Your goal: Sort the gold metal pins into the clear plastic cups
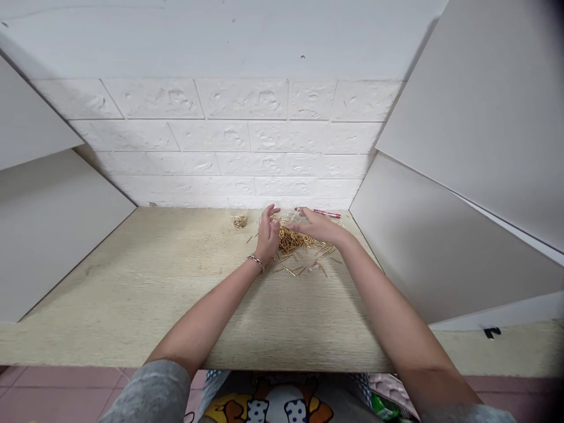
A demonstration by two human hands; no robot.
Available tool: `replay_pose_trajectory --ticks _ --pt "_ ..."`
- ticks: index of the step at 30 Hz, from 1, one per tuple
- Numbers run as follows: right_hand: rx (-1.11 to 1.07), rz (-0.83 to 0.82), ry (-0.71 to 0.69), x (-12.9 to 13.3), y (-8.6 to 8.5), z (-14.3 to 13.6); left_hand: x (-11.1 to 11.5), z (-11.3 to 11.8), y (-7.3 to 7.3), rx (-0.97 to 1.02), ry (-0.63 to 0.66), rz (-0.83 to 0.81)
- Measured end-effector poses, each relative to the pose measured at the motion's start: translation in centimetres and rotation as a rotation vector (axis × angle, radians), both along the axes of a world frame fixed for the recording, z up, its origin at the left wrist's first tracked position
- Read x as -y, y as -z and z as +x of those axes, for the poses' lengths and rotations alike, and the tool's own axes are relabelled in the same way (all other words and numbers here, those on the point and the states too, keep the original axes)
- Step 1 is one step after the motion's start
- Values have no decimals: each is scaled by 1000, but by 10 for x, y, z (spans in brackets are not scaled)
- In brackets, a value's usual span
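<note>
A heap of thin gold-coloured sticks (291, 241) lies on the tabletop between my two hands. On the heap's left side stands my left hand (267, 235), fingers apart and slightly curved, with a chain bracelet at the wrist. My right hand (319, 226) reaches over the heap from the right, its fingers stretched toward the left hand. Neither hand visibly grips anything. Something clear and faint shows behind the fingers; I cannot make out what it is. Left of the left hand, a see-through container holds small gold pieces (240, 221).
A pink-red pen-like stick (326, 214) lies behind the right hand. Loose sticks and a small clear scrap (314, 267) lie in front of the heap. White brick-patterned wall (229, 138) closes the back; pale panels (440, 229) flank both sides of the wooden table (176, 305).
</note>
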State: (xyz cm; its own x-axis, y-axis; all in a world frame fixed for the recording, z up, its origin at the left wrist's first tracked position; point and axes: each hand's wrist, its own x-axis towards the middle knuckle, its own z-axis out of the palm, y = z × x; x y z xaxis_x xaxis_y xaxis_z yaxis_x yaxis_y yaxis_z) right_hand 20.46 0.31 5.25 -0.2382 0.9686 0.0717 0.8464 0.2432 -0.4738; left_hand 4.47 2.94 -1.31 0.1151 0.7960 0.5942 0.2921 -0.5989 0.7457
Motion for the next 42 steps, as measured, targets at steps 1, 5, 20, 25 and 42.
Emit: replay_pose_trajectory --ticks 1,5,20,25,42 --pt "-39 -3 -29 -1 3 -3 2 1 -1 30 37 -26" --pt "-150 0 -23 -4 18 -23 8 5 -4 179 149 -174" --pt "184 197 -53 -4 25 -36 18 -55 -21 440 57 -382" --pt "371 326 -114 2 35 -40 14 -66 -14 411 4 -390" --pt "320 363 -84 2 38 -42 20 -60 1 -76 29 -211"
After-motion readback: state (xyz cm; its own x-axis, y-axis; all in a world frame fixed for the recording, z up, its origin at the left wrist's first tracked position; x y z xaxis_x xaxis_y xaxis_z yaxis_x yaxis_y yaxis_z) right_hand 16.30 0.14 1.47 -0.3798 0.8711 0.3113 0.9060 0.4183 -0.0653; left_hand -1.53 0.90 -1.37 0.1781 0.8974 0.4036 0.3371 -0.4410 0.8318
